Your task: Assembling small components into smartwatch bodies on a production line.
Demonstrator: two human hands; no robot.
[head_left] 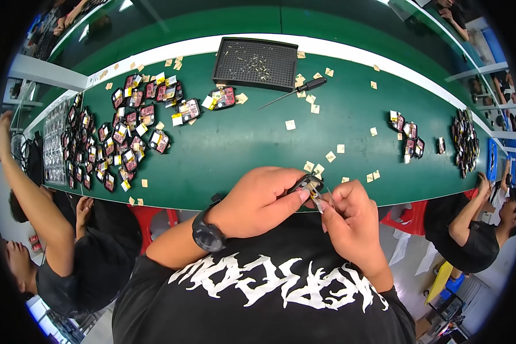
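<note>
Near the table's front edge, my left hand (pixel 260 198), with a dark watch on its wrist, is closed around a small black electronic unit (pixel 308 184). Pale and yellowish parts show in the unit's open face. My right hand (pixel 348 218) meets it from the right, thumb and fingers pinched at the unit's edge. Something thin and light shows at those fingertips, too small to make out. Several small cream paper squares (pixel 330 156) lie on the table just beyond my hands.
The green table (pixel 223 149) holds many similar units (pixel 120 135) at left and a smaller group (pixel 408 137) at right. A black tray (pixel 255 63) with small metal pieces stands at the back, beside a screwdriver (pixel 309 86). Co-workers sit at both sides.
</note>
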